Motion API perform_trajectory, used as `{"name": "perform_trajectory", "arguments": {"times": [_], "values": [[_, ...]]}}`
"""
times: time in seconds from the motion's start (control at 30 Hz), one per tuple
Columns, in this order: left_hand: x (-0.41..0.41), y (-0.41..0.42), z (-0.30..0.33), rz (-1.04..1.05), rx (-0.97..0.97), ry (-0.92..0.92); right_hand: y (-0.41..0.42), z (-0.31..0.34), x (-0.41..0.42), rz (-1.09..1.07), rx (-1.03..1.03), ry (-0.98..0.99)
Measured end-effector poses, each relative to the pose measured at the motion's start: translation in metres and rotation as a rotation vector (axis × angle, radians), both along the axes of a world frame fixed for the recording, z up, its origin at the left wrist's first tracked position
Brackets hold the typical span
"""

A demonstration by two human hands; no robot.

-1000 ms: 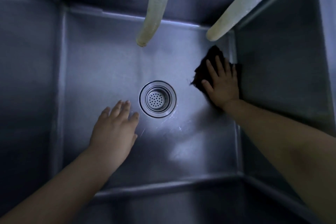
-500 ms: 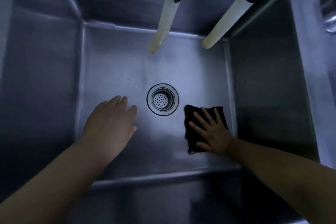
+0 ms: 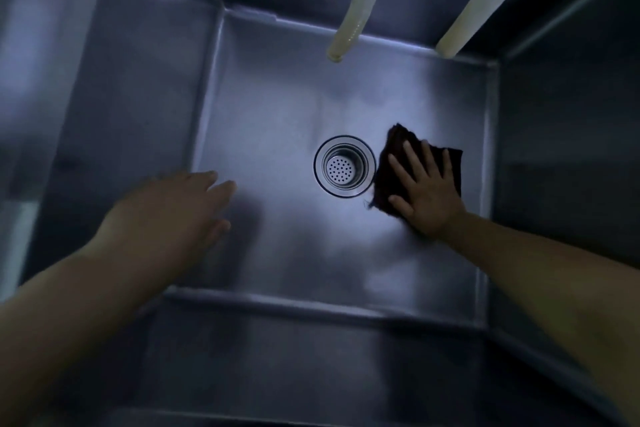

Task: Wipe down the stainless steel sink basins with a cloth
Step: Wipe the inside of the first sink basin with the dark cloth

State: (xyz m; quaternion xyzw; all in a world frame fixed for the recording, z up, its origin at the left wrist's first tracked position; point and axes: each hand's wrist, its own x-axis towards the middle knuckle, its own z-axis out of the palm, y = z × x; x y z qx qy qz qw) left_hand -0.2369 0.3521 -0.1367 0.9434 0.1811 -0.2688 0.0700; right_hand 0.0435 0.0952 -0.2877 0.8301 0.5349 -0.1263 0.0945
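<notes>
Sink basin (image 3: 277, 107) fills pretty much the whole view here, deep stainless steel with tall walls, lit dim and bluish, brightest on the floor around the middle. Going from the left: the left wall is mostly in shadow with some soft reflections on it. Next is the left hand (image 3: 166, 215), reaching in over the left side of the basin floor, palm down, fingers (image 3: 211, 180) straight and close together with nothing in them. It's a bit blurry and I honestly can't tell whether it's touching the steel or just hovering above it.

Moving on toward the middle you get the round drain strainer (image 3: 344, 166), shiny ring with a perforated cup sunk into it. Above it, two pale hoses hang down from the top edge: the left hose (image 3: 360, 10) ends over the back of the floor, and the right hose (image 3: 474, 10) slants down toward the back right corner.

Just right of the drain is the dark cloth (image 3: 391, 156), lying flat on the basin floor, its left edge right beside the strainer ring. The right hand (image 3: 427, 192) presses flat on top of it, fingers (image 3: 412, 156) spread apart and pointing toward the back wall, thumb out to the left. Cloth corners stick out past the fingertips. Then the right wall, dark.
</notes>
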Motion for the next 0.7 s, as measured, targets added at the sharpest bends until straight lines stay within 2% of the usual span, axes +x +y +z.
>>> {"name": "perform_trajectory", "arguments": {"times": [0.17, 0.27, 0.33, 0.5, 0.7], "values": [[-0.038, -0.018, 0.024, 0.064, 0.000, -0.097, -0.050, 0.001, -0.062, 0.315, 0.032, 0.037], [-0.053, -0.022, 0.027, 0.101, -0.004, -0.188, -0.041, -0.001, -0.084, 0.482, 0.041, 0.074], [-0.057, -0.022, 0.021, 0.163, -0.061, -0.169, -0.020, -0.002, -0.094, 0.544, 0.062, 0.099], [-0.054, -0.012, 0.010, 0.344, -0.110, -0.105, 0.066, -0.009, -0.112, 0.538, 0.098, 0.108], [-0.055, -0.008, -0.002, 0.291, -0.051, -0.046, 0.168, -0.017, -0.096, 0.351, 0.120, 0.050]]}}
